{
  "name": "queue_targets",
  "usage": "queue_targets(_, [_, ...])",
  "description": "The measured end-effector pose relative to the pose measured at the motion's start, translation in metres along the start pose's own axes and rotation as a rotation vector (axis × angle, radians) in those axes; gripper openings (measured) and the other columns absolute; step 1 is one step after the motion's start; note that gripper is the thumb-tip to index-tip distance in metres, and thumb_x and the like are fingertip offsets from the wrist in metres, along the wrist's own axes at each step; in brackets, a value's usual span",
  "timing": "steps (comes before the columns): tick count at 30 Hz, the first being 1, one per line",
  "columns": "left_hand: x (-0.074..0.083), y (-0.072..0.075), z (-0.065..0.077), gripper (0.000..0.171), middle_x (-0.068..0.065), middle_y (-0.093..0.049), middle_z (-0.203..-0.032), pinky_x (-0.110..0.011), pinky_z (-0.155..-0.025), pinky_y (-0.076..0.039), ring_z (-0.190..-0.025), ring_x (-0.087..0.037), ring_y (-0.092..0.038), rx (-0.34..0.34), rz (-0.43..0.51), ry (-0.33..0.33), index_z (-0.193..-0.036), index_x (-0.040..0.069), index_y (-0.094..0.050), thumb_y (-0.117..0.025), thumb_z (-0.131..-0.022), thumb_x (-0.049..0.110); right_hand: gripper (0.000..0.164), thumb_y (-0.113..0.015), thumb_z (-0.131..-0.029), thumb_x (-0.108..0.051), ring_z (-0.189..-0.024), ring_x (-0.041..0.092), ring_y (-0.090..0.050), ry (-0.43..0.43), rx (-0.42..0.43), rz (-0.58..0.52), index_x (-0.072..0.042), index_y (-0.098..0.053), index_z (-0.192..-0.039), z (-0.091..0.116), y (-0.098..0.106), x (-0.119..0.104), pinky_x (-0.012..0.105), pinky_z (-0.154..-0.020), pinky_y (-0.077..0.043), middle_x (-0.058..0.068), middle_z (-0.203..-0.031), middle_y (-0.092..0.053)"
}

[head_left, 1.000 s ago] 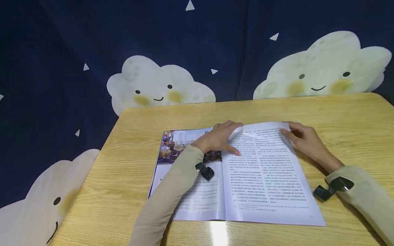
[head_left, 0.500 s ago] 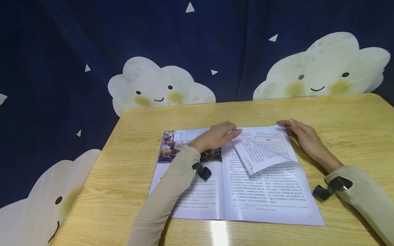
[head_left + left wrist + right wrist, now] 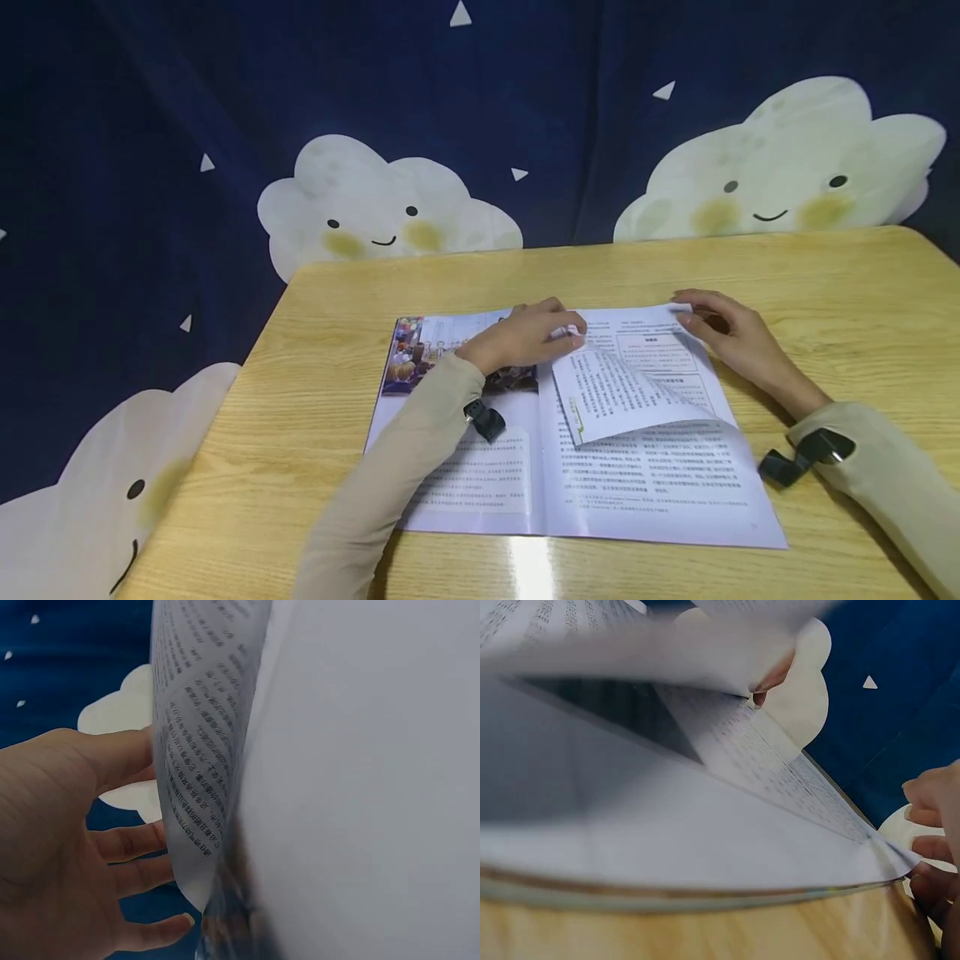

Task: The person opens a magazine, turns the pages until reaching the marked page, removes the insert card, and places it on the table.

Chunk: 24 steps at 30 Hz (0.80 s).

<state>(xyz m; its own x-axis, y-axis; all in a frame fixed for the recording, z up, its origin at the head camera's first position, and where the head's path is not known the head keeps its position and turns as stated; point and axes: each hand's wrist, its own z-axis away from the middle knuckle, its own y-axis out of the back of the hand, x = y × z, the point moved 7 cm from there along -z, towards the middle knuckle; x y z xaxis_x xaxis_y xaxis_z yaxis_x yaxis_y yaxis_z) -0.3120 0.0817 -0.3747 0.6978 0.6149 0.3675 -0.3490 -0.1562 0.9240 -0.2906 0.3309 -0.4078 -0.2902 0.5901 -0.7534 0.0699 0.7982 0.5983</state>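
An open magazine (image 3: 660, 508) lies on the table, with a colour picture (image 3: 420, 358) on its left side and printed text on its right. My left hand (image 3: 521, 333) pinches the upper corner of a right-hand page (image 3: 622, 400), which curls back leftward and shows its printed reverse. In the left wrist view this raised page (image 3: 199, 750) stands against the fingers of the left hand (image 3: 67, 840). At the magazine's upper right corner, my right hand (image 3: 738, 337) has its thumb on the page edge and fingers curled beyond it. The right wrist view shows its fingers (image 3: 934, 847) around that corner.
The wooden table (image 3: 322, 333) extends around the magazine on all sides. Behind it hangs a dark blue curtain (image 3: 570, 100) with smiling white clouds. Black straps with small devices (image 3: 806, 458) sit on both sleeved wrists.
The page that lay flat on the right is now lifted and folded back, its corner drawn left and nearer by my left hand. My right hand let that corner pass and stays at the magazine's corner.
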Motion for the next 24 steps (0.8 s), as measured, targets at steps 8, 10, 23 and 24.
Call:
queue_targets(8, [0.007, -0.003, 0.007, 0.041, 0.000, -0.048, -0.138, -0.046, -0.110, -0.022, -0.127, -0.014, -0.042, -0.062, -0.088, -0.003, -0.137, 0.025, -0.054, -0.042, -0.103, 0.042, 0.033, -0.061, -0.096, -0.011, -0.111, 0.007, -0.049, 0.037, 0.005, 0.007, -0.005, -0.060, -0.128, -0.004, 0.001, 0.000, 0.006, -0.082, -0.035, 0.015, -0.139, -0.049])
queue_targets(10, [0.008, -0.005, 0.008, 0.043, 0.002, -0.047, -0.143, -0.048, -0.113, -0.016, -0.135, -0.014, -0.037, -0.080, -0.077, -0.008, -0.139, 0.023, -0.051, -0.041, -0.102, 0.044, 0.034, -0.062, -0.095, -0.010, -0.106, 0.005, -0.050, 0.031, 0.004, 0.013, -0.006, -0.060, -0.129, -0.004, 0.001, 0.001, 0.007, -0.081, -0.035, 0.015, -0.137, -0.051])
queue_targets(23, [0.007, -0.003, 0.004, 0.047, 0.001, -0.051, -0.137, -0.050, -0.107, -0.022, -0.129, -0.014, -0.042, -0.099, -0.063, -0.021, -0.137, 0.023, -0.054, -0.028, -0.105, 0.045, 0.048, -0.057, -0.099, -0.025, -0.105, 0.000, -0.048, -0.117, -0.170, 0.010, -0.009, -0.045, -0.143, -0.003, 0.004, 0.009, 0.009, -0.084, -0.035, 0.018, -0.135, -0.052])
queue_targets(24, [0.006, -0.004, 0.004, 0.046, 0.002, -0.051, -0.136, -0.049, -0.106, -0.022, -0.128, -0.014, -0.043, -0.103, -0.056, -0.022, -0.136, 0.023, -0.055, -0.028, -0.105, 0.045, 0.048, -0.057, -0.099, -0.024, -0.105, -0.001, -0.048, -0.112, -0.172, 0.006, -0.009, -0.045, -0.143, -0.002, 0.004, 0.009, 0.007, -0.083, -0.035, 0.018, -0.135, -0.053])
